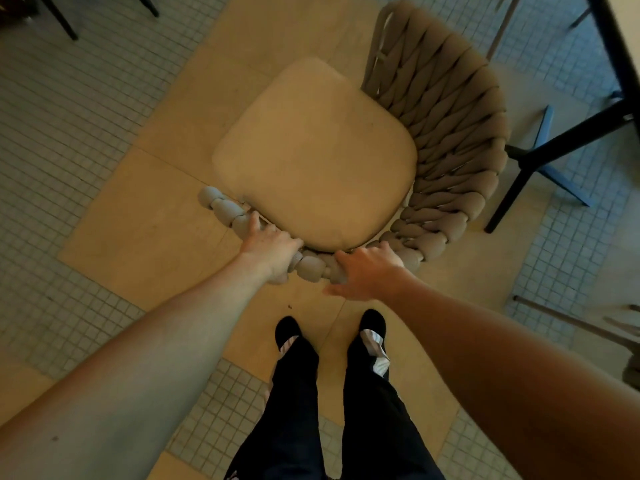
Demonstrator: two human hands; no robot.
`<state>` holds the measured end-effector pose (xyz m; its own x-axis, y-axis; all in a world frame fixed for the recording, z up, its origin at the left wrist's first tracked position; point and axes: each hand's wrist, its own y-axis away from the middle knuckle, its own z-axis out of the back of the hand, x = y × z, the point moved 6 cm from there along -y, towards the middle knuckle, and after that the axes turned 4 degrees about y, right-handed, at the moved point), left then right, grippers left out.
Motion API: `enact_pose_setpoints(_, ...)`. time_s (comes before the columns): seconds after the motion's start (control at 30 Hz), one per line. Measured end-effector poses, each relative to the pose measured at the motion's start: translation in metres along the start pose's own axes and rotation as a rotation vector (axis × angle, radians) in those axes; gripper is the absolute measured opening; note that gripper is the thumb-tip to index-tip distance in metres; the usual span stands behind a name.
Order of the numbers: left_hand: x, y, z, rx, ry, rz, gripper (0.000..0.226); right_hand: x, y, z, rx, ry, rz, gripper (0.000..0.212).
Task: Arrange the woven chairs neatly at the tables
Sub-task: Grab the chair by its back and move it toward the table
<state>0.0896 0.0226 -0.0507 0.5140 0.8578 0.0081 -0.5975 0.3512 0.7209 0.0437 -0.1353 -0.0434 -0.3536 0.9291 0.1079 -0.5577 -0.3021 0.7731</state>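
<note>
A woven chair (446,133) with a thick braided beige back and a tan seat cushion (318,154) stands on the floor just in front of my feet, seen from above. Its curved back rim runs from the near left round to the far right. My left hand (273,247) grips the near rim of the back, fingers curled over the braid. My right hand (367,271) holds the same rim a little to the right, fingers over the top and thumb spread below. A table (620,36) edge shows at the top right.
Dark table legs (540,154) with a blue crosspiece (561,181) stand right of the chair. More dark furniture legs (65,22) are at the top left. A thin leg of another piece (571,320) reaches in at the right edge. The floor has small tiles and tan slabs.
</note>
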Motion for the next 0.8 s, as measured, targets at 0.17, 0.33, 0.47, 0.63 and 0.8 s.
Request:
enact_pose_setpoints(0.17,-0.065,0.003,0.005,-0.002,0.135,-0.06,0.057,-0.049,0.011,-0.004,0.019,0.178,0.003,0.088)
enact_pose_setpoints(0.33,-0.116,-0.002,0.011,-0.061,0.287,0.013,0.063,-0.089,0.017,-0.001,0.03,0.304,0.019,0.095)
enact_pose_setpoints(0.47,-0.124,-0.008,0.013,-0.093,0.349,0.066,0.044,-0.111,0.013,-0.005,0.024,0.345,-0.009,0.098)
enact_pose_setpoints(0.63,-0.119,-0.009,0.015,-0.16,0.355,0.047,0.027,-0.111,0.017,-0.009,-0.095,0.38,0.005,0.096)
enact_pose_setpoints(0.8,-0.106,-0.008,0.009,-0.134,0.305,-0.042,0.03,-0.096,0.022,-0.008,-0.111,0.334,-0.015,0.092)
